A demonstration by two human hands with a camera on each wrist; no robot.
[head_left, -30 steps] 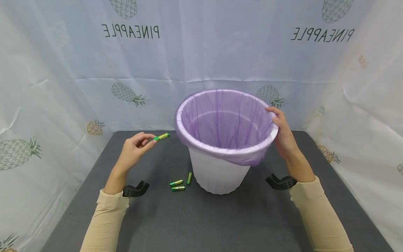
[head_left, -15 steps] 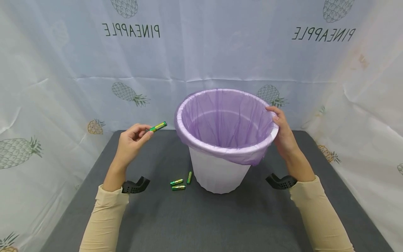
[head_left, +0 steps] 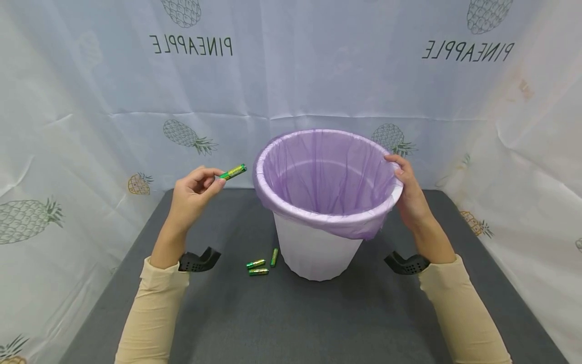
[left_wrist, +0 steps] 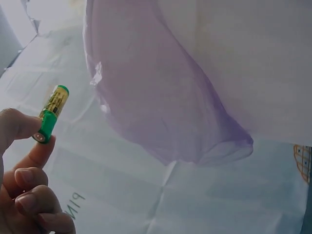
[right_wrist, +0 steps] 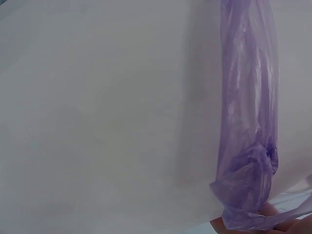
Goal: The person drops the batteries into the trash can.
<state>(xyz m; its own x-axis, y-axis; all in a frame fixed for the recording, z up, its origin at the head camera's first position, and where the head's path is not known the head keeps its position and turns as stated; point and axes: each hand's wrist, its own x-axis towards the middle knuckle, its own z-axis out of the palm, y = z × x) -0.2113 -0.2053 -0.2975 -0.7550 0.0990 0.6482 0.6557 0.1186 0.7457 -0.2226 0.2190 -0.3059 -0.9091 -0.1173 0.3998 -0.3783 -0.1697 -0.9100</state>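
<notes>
Between thumb and index finger, my left hand (head_left: 193, 194) pinches a green and gold battery (head_left: 234, 172), raised left of the bin's rim. The left wrist view shows this battery (left_wrist: 51, 112) held near one end, its other end free. A white bin (head_left: 318, 247) stands on the dark table, lined with a thin purple bag (head_left: 318, 182) folded over the rim. My right hand (head_left: 409, 194) grips the rim on the right side, thumb and fingers on the bag. In the right wrist view the bag (right_wrist: 248, 97) hangs bunched against the bin wall, mostly hiding the fingers.
Several more things lie left of the bin's base: one battery (head_left: 274, 257) close to it, another battery (head_left: 255, 263) and a third battery (head_left: 258, 272) beside each other. A pineapple-print curtain (head_left: 291, 81) hangs behind the dark table (head_left: 291, 323).
My left hand has risen with the battery, moving slightly left and then back right toward the bin. My right hand stays at the rim, and the loose batteries have not moved.
</notes>
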